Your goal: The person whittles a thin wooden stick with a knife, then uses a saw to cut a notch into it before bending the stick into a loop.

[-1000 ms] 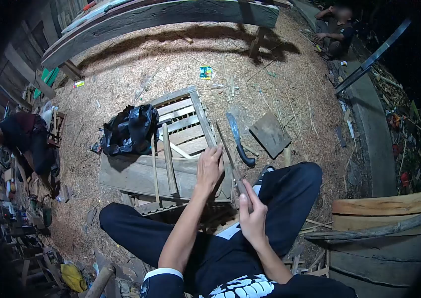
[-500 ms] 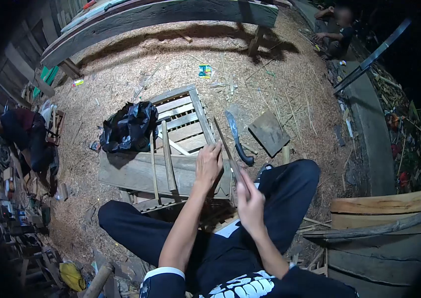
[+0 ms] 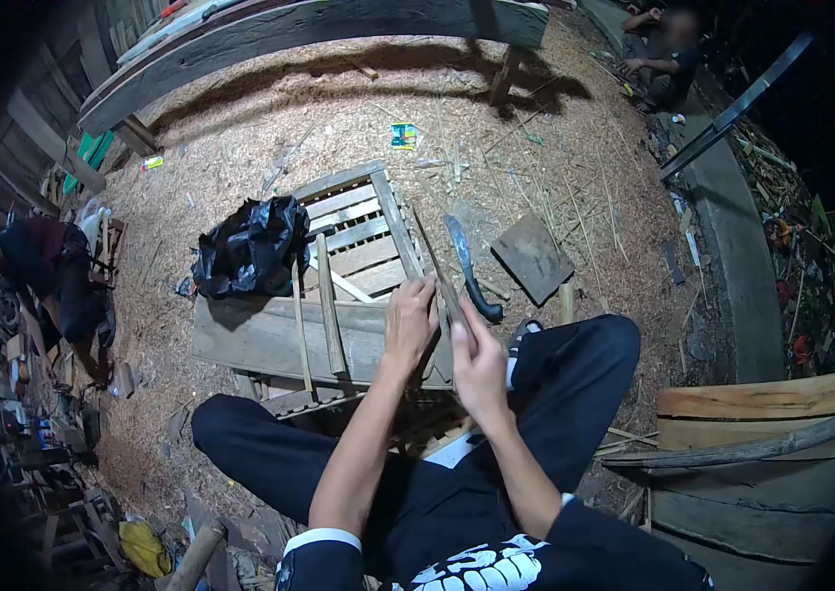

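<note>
My right hand [image 3: 479, 372] is closed around the near end of a long, thin, tapering dark blade-like tool [image 3: 433, 258], seen almost edge-on. Close beside it, my left hand [image 3: 409, 325] has its fingers bent and pressed together at the edge of a low slatted wooden frame [image 3: 393, 222]; what they grip is hidden. A wide board [image 3: 240, 340] lies across the frame's near side. On it rest a thick wooden stick [image 3: 330, 310] and a thinner strip [image 3: 301, 330]. A black plastic bag [image 3: 252, 246] sits at the left. A broad-bladed knife [image 3: 461, 246] with a dark curved handle lies to the right.
Near the knife is a square wooden block [image 3: 533, 258]. A heavy beam [image 3: 319, 44] crosses the far side. Planks [image 3: 762, 443] stand at the lower right. One person [image 3: 53, 271] bends at the left; another person [image 3: 664, 64] sits at the far right. Shavings cover the ground.
My right hand has moved forward and slightly left, carrying the tool along, so its tip reaches farther away. My left hand stays nearly in place.
</note>
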A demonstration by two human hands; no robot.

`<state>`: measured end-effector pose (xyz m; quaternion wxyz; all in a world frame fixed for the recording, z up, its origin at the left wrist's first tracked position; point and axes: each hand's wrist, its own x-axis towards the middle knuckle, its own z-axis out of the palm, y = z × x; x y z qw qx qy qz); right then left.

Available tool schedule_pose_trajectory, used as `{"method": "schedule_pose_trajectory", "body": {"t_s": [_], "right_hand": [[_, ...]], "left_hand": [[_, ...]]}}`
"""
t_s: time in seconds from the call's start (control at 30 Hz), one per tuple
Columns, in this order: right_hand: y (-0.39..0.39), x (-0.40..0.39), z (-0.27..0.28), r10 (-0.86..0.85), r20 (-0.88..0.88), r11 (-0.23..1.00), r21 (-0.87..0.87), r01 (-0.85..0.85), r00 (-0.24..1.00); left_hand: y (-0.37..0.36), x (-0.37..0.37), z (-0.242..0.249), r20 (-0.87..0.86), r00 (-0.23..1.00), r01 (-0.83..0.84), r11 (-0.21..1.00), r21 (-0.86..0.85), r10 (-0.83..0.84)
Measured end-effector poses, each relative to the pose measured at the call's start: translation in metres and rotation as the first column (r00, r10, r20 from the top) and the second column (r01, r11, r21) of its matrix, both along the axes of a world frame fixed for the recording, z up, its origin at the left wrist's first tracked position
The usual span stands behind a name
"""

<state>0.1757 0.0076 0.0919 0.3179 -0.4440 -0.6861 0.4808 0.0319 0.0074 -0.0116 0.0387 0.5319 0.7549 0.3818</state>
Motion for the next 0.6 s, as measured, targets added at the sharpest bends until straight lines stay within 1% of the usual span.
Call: {"method": "schedule_pose_trajectory", "body": {"t_s": [0.03,0.07,0.1,0.17,0.23,0.27,0.3,0.37,0.4,0.43,0.5,0.53,0.57,0.6], "right_hand": [[-0.014,0.015,0.005,0.000,0.001,1.000,0.008,0.000,1.000],[-0.033,0.037,0.007,-0.007,-0.007,0.999,0.032,0.007,1.000],[-0.039,0.045,0.010,-0.012,-0.020,0.998,0.056,0.013,1.000],[-0.029,0.029,-0.004,-0.036,-0.016,0.999,0.016,0.036,0.999],[0.003,-0.001,-0.006,-0.008,-0.052,1.000,-0.006,0.008,0.999],[-0.001,0.005,0.004,0.010,0.010,0.999,-0.047,-0.009,1.000],[-0.013,0.019,0.003,0.005,0.011,0.999,-0.044,-0.004,1.000],[-0.032,0.044,-0.004,-0.005,-0.020,0.994,0.113,0.007,1.000],[-0.028,0.037,0.001,-0.010,0.001,0.999,0.052,0.010,1.000],[-0.024,0.030,0.001,-0.017,0.001,0.999,0.037,0.017,1.000],[0.000,0.009,0.000,0.013,-0.006,1.000,-0.018,-0.013,1.000],[0.005,0.002,0.000,0.022,-0.018,0.999,-0.044,-0.023,1.000],[-0.005,0.012,-0.001,0.026,-0.013,0.999,-0.042,-0.026,1.000],[-0.025,0.036,-0.004,0.014,0.011,0.999,0.038,-0.015,1.000]], "left_hand": [[0.003,-0.001,0.003,-0.010,1.000,-0.011,1.000,-0.012,0.011],[0.003,-0.001,0.003,0.045,0.999,-0.009,0.999,-0.052,0.011],[0.008,-0.002,0.002,0.046,0.999,-0.011,0.999,-0.042,0.012],[0.003,0.000,-0.004,-0.029,0.999,-0.020,1.000,0.000,0.020],[0.002,-0.001,-0.003,-0.022,1.000,-0.010,1.000,0.010,0.010],[0.001,-0.001,-0.003,-0.006,1.000,-0.011,1.000,-0.001,0.011],[0.002,-0.001,-0.003,0.017,1.000,-0.014,1.000,-0.010,0.014],[0.006,-0.001,-0.003,0.023,1.000,-0.014,1.000,-0.001,0.014],[0.003,-0.001,-0.005,0.028,1.000,-0.003,1.000,-0.020,0.003],[-0.002,-0.001,-0.004,0.028,1.000,0.004,0.999,-0.034,-0.003],[0.001,-0.001,-0.001,0.029,1.000,-0.008,1.000,-0.007,0.008],[0.002,-0.002,-0.002,-0.004,1.000,-0.006,1.000,0.008,0.006],[0.001,-0.003,-0.003,0.001,1.000,-0.010,1.000,0.010,0.010],[0.001,0.000,-0.003,0.022,1.000,-0.005,1.000,-0.001,0.005]]}}
